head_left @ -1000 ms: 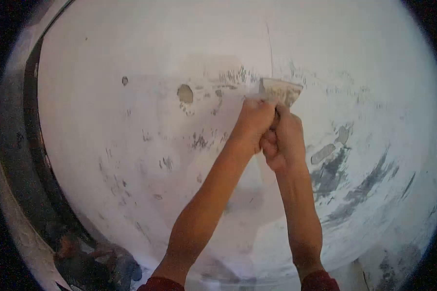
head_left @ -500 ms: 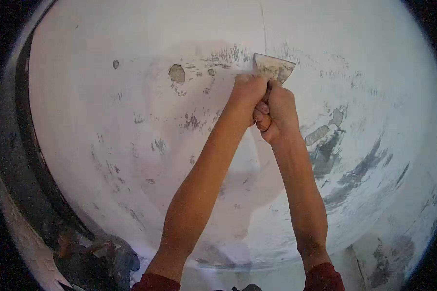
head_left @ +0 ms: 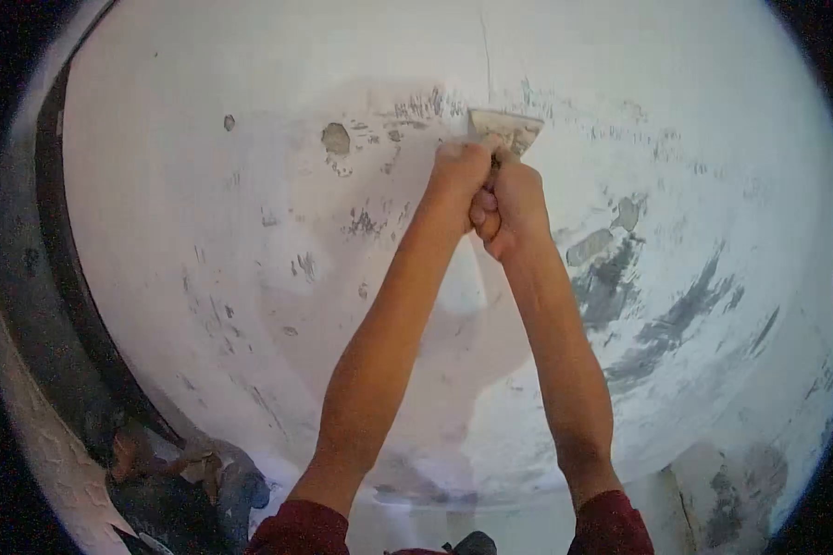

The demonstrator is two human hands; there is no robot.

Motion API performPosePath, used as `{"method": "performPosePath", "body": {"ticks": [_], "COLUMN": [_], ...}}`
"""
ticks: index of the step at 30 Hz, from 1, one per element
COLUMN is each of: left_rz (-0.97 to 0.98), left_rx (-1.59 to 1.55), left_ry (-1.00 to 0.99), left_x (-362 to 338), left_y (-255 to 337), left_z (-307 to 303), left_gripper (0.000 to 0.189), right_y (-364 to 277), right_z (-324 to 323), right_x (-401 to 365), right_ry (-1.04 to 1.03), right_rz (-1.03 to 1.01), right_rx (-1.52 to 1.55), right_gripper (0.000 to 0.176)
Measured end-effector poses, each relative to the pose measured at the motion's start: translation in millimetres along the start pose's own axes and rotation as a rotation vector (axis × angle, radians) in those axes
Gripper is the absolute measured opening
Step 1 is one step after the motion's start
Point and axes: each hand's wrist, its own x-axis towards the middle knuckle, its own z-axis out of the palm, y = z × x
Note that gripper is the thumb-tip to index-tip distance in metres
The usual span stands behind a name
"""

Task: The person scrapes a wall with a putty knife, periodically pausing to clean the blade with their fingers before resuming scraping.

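A wide-bladed scraper (head_left: 520, 128) lies with its blade against the white wall (head_left: 268, 55), just under a thin vertical crack. Its handle is mostly covered by my fingers. My left hand (head_left: 461, 169) is closed around the handle from the left side. Pressed against it, my right hand (head_left: 520, 196) grips the same handle from the right. Both arms stretch out straight ahead. Around the blade the paint is nicked and scratched in a horizontal band.
A chipped hole (head_left: 336, 139) shows left of my hands, and bare patches (head_left: 590, 248) with dark scrape marks lie on the right. A dark frame (head_left: 54, 213) edges the wall at left. Another person (head_left: 171, 490) is low at the bottom left.
Both hands and the scraper have shifted slightly left and the blade a little down. The view has moved a bit too. The grip stays the same.
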Motion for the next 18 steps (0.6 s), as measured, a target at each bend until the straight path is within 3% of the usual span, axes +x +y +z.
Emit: {"method": "performPosePath", "body": {"ticks": [3, 5, 10, 12, 14, 18], "left_rz": [-0.028, -0.072, 0.056, -0.073, -0.095, -0.025], "left_rx": [0.034, 0.198, 0.095, 0.26, 0.137, 0.112], "left_ry": [0.053, 0.129, 0.035, 0.036, 0.004, 0.067], "left_x": [-9.4, -22.3, 6.2, -9.8, -8.3, 0.8], "left_y": [2.7, 17.4, 16.3, 30.7, 14.4, 13.9], "left_z": [-4.1, -0.6, -10.6, 0.3, -6.9, -1.0], "left_gripper": [0.023, 0.03, 0.031, 0.03, 0.029, 0.025], "right_y": [6.4, 0.7, -5.5, -13.1, -3.8, -8.7], "right_z": [3.8, 5.7, 19.3, 18.8, 13.2, 10.4], "right_x": [-2.7, -7.3, 4.4, -10.6, -9.4, -2.8], "right_ry": [0.073, -0.021, -0.013, 0.037, 0.059, -0.003], "right_rz": [0.045, 0.048, -0.017, -0.025, 0.063, 0.013], "right_rx": [0.037, 0.078, -0.019, -0.008, 0.006, 0.006], "right_gripper": [0.034, 0.034, 0.03, 0.03, 0.03, 0.028]}}
